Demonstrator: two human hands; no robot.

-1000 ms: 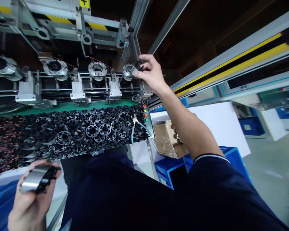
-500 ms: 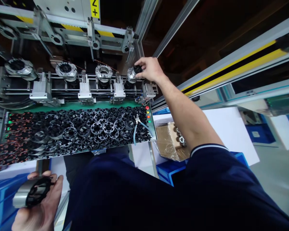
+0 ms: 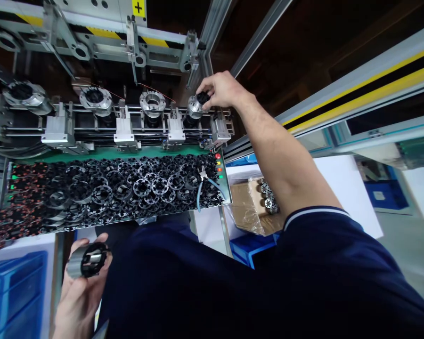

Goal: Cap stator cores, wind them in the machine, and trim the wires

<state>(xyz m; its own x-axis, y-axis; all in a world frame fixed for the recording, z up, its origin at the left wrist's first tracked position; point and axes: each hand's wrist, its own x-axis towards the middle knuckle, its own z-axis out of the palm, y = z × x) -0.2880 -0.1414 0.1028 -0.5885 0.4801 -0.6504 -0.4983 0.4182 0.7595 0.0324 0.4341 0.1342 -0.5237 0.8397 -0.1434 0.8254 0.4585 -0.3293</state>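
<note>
My left hand (image 3: 81, 287) is closed around a stator core (image 3: 88, 260), a silver ring with black plastic end pieces, held low at the left below the heaped tray. My right hand (image 3: 223, 90) reaches to the rightmost round metal holder (image 3: 195, 107) on the machine. Its thumb and fingers pinch a black-ended stator core (image 3: 202, 97) at the holder's mouth; how far it sits inside I cannot tell. To the left, an open holder (image 3: 152, 103) shows a bare ring, while another holder (image 3: 96, 100) has a black core in it.
Black stator cores (image 3: 123, 190) heap a tray, with copper-wound ones (image 3: 28, 193) at its left end. Blue-handled nippers (image 3: 202, 181) lie on top, near coloured buttons (image 3: 218, 163). A cardboard box (image 3: 245, 205) stands below right, and blue bins (image 3: 17, 287) lower left.
My left hand has moved right and upward with its stator core. The right hand stays at the rightmost holder, its grip nearly the same. The view has shifted slightly.
</note>
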